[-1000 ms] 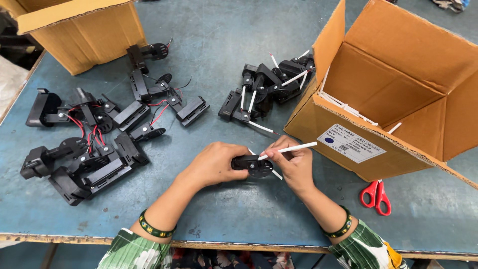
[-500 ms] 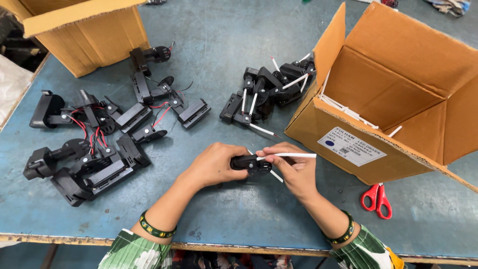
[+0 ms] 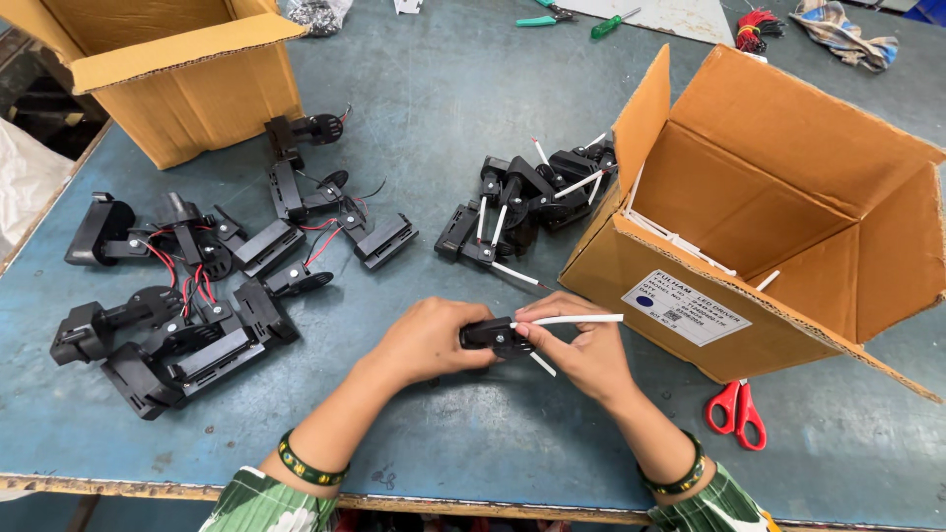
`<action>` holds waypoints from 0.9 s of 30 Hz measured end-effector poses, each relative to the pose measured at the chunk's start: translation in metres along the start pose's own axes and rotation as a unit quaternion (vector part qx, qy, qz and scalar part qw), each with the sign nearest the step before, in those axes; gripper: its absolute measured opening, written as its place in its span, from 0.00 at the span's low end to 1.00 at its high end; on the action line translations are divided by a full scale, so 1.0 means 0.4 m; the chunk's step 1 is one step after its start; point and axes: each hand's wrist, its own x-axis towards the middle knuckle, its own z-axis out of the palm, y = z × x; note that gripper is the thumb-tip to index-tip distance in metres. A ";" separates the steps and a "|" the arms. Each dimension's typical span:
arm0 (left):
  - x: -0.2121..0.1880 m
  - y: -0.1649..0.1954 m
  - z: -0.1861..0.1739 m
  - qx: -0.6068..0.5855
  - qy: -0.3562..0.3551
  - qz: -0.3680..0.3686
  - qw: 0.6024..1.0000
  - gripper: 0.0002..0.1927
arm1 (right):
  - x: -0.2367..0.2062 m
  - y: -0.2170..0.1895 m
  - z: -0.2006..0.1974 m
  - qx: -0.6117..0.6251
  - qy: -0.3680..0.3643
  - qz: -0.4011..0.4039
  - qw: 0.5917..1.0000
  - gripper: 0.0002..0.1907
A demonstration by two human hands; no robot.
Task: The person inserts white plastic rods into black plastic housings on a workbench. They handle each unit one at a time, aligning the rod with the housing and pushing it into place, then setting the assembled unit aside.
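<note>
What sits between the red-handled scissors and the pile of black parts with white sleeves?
In the head view, the open cardboard box on its side separates the scissors from the black parts with white sleeves.

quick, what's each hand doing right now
Left hand: closed around the small black part.
Right hand: fingers pinched on the white tube sticking out of that black part.

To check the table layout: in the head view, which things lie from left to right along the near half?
Pile of black parts with red wires → left hand → small black part → right hand → red scissors.
</note>
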 end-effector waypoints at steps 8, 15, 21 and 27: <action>0.011 0.001 0.023 0.056 0.018 0.040 0.997 0.20 | -0.006 -0.064 0.000 -0.142 0.049 -0.054 0.987 0.06; 0.010 -0.006 0.011 0.012 0.007 0.016 1.000 0.17 | 0.005 -0.012 -0.020 0.005 0.000 0.014 1.000 0.07; 0.000 -0.008 0.002 0.007 0.007 0.035 0.999 0.15 | -0.003 0.061 0.005 0.156 -0.015 0.077 0.985 0.07; -0.001 -0.012 0.006 -0.006 0.015 0.048 0.999 0.14 | -0.033 0.065 0.059 0.219 0.055 0.089 0.970 0.08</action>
